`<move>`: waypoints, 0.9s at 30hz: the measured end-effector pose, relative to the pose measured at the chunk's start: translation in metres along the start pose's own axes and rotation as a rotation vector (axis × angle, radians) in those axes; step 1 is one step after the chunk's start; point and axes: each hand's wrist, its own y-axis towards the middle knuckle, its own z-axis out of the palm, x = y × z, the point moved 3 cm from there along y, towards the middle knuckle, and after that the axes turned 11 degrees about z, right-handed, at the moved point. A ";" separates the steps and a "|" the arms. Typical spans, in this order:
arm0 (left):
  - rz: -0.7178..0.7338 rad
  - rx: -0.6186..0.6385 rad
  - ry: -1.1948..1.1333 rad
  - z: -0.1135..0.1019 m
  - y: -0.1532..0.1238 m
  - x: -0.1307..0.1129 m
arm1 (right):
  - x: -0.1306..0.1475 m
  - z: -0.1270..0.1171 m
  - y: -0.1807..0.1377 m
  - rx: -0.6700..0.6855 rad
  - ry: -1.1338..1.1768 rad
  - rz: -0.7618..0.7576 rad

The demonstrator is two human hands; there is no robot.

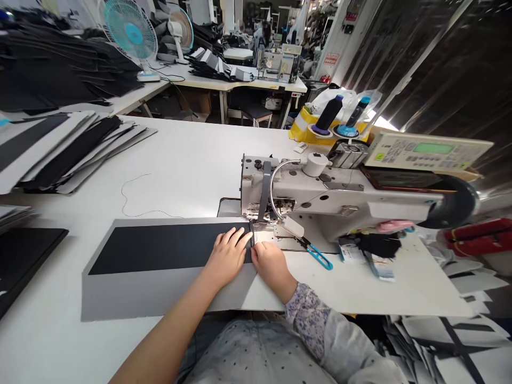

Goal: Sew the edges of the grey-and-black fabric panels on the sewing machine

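Note:
A long black fabric strip (pixel 160 248) lies on top of a wider grey fabric panel (pixel 128 298), in front of the sewing machine (pixel 308 194). My left hand (pixel 228 257) rests flat on the right end of the black strip, fingers spread, just short of the needle area. Close beside it, my right hand (pixel 274 266) is closed at the right edge of the layered fabric. Its fingertips are curled against that edge, and what lies between them is hidden. Blue-handled snips (pixel 318 257) lie on the table to the right of the presser foot.
Fabric piles (pixel 76 152) cover the table's left side, with a black stack (pixel 28 261) nearer me. A loose thread (pixel 126 197) lies behind the panel. Thread cones (pixel 330 113) and a control panel (pixel 430 152) stand at the machine. Dark scraps (pixel 380 245) sit by its base.

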 end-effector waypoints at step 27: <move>0.038 0.032 -0.063 0.002 0.015 0.003 | -0.017 -0.009 0.000 -0.062 0.246 -0.141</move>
